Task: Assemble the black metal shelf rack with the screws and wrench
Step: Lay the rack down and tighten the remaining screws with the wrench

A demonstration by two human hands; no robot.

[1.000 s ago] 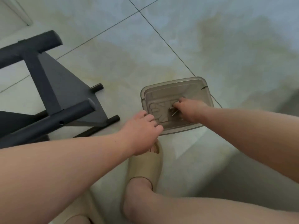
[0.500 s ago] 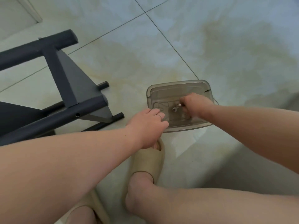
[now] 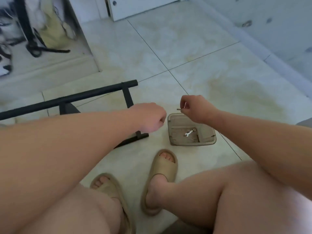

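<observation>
Fetching hardware: right hand (image 3: 194, 108) pinches a screw (image 3: 179, 109) just above the tray (image 3: 173, 141). Wrench (image 3: 188, 133) lies inside the tray. Left hand (image 3: 150, 118) clenched, contents hidden, left of tray, over the rack (image 3: 84, 97). Next, probably: carry screw to a rack hole.

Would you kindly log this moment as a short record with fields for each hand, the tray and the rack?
right hand: raised above the tray's far end, pinching a small screw
left hand: closed in a fist, in front of the rack; contents not visible
tray: translucent, on the tiled floor, near the right foot
wrench: small, silver, lying inside the tray
black rack frame: lying on the floor, to the left of the tray
</observation>
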